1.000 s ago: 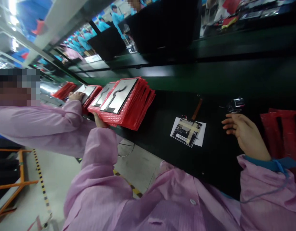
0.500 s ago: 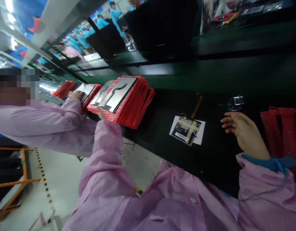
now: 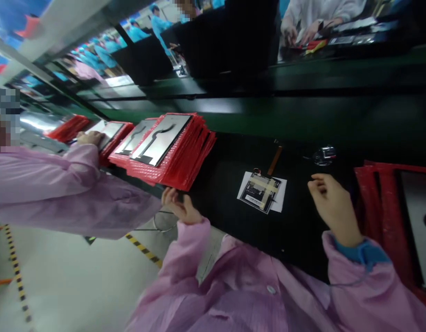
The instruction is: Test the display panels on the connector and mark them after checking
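Observation:
My left hand (image 3: 181, 207) is at the table's front edge, just below the near corner of a stack of red bubble-wrap sleeves (image 3: 195, 154). Its fingers are bent but apart, and I see nothing in them. On top of that stack lies a display panel (image 3: 166, 137) with a silvery back and a dark flex cable. Above the black table hangs my right hand (image 3: 332, 205), fingers loosely curled, with nothing visible in them. Left of it, a taped circuit assembly (image 3: 260, 190) with an orange ribbon cable (image 3: 275, 160) rests on a white sheet (image 3: 280, 198).
A small shiny metallic object (image 3: 325, 155) lies beyond my right hand. More red sleeves (image 3: 372, 198) and another panel (image 3: 420, 221) are at the right. On the left, a co-worker's hand (image 3: 91, 137) rests on a neighbouring panel. A dark green raised ledge (image 3: 233, 110) runs behind.
My left hand has come back right and toward me, from beside the panels to below the stack's corner. My right hand's fingers have curled in more. The view has shifted to the right.

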`<state>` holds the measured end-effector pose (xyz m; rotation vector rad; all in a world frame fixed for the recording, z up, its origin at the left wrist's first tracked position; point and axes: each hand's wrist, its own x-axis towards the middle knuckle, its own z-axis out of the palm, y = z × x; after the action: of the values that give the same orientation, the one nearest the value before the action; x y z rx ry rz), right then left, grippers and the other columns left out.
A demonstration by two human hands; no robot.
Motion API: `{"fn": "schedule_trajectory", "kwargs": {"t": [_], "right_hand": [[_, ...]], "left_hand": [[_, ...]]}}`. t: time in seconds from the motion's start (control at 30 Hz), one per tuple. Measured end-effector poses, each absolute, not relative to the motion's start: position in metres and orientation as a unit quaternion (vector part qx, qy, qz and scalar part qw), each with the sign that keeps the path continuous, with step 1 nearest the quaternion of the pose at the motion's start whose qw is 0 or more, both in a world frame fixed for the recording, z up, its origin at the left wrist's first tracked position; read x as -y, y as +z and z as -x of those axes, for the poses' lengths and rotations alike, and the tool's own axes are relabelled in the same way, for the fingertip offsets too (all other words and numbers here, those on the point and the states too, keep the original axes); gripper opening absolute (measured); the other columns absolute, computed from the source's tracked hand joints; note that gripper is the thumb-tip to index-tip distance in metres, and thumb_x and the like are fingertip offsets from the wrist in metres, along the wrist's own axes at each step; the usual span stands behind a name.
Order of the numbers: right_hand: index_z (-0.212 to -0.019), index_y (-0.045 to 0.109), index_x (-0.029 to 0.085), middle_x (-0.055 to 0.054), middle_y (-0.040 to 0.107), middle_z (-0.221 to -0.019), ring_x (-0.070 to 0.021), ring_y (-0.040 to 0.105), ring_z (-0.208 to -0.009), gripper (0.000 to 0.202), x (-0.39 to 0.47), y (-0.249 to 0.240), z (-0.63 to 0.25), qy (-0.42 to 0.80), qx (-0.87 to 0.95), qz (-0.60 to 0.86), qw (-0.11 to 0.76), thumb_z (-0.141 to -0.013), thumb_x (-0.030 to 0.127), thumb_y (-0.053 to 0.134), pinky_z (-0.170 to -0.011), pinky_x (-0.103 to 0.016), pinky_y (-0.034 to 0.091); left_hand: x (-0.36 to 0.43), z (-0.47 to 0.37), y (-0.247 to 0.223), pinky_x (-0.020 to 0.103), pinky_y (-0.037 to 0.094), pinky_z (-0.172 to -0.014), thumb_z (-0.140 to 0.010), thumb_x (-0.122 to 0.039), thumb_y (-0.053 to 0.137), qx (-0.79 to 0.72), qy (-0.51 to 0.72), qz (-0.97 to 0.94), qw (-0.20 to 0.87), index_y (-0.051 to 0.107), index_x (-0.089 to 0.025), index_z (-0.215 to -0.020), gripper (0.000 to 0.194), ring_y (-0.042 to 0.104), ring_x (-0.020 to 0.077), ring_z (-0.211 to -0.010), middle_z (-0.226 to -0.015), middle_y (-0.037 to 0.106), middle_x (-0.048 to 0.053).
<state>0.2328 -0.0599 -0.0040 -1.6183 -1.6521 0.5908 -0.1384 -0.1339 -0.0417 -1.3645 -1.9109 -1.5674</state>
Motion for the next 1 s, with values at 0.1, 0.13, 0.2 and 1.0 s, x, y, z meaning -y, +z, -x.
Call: {"fn": "schedule_trajectory", "kwargs": {"t": [0.1,0.13,0.2,1.0], "right_hand": [[-0.111,0.063,0.015,-0.014,0.068,-0.104,-0.0279,0.062,-0.097,0.028,0.107,-0.004,-0.229,0.049,0.708,0.614,0.344,-0.097,0.034,0.047,-0.087,-0.046,0.053],[-0.113,0.062,0.015,-0.014,0.068,-0.105,-0.0276,0.061,-0.099,0.026,0.125,-0.005,-0.230,0.001,0.713,0.613,0.340,-0.098,0.031,0.048,-0.090,-0.045,0.052],[-0.117,0.060,0.015,-0.013,0.068,-0.107,-0.0268,0.060,-0.103,0.023,0.158,-0.007,-0.236,-0.078,0.701,0.627,0.331,-0.097,0.023,0.053,-0.094,-0.045,0.051],[-0.097,0.068,0.023,-0.002,0.069,-0.090,-0.0166,0.060,-0.083,0.013,0.259,-0.010,-0.309,-0.181,0.579,0.705,0.368,-0.092,0.012,0.063,-0.080,-0.035,0.047]], "left_hand": [[0.159,0.072,-0.066,0.048,0.038,-0.106,-0.092,-0.037,0.061,0.587,-0.597,0.503,0.214,0.046,-0.021,-0.118,0.034,0.043,0.0281,-0.123,-0.128,0.040,0.009],[0.166,0.050,-0.068,0.044,0.042,-0.101,-0.091,-0.025,0.061,0.559,-0.585,0.564,0.162,0.053,-0.021,-0.111,0.021,0.050,0.0254,-0.116,-0.123,0.048,0.009],[0.175,0.011,-0.062,0.038,0.050,-0.090,-0.091,-0.011,0.054,0.493,-0.522,0.696,-0.017,0.062,-0.021,-0.106,0.019,0.058,0.0223,-0.107,-0.117,0.057,0.009],[0.161,-0.182,-0.011,0.044,0.049,-0.104,-0.080,-0.058,0.075,0.274,-0.283,0.388,-0.833,0.063,-0.016,-0.128,0.064,0.065,0.0296,-0.117,-0.124,0.068,0.014]]}}
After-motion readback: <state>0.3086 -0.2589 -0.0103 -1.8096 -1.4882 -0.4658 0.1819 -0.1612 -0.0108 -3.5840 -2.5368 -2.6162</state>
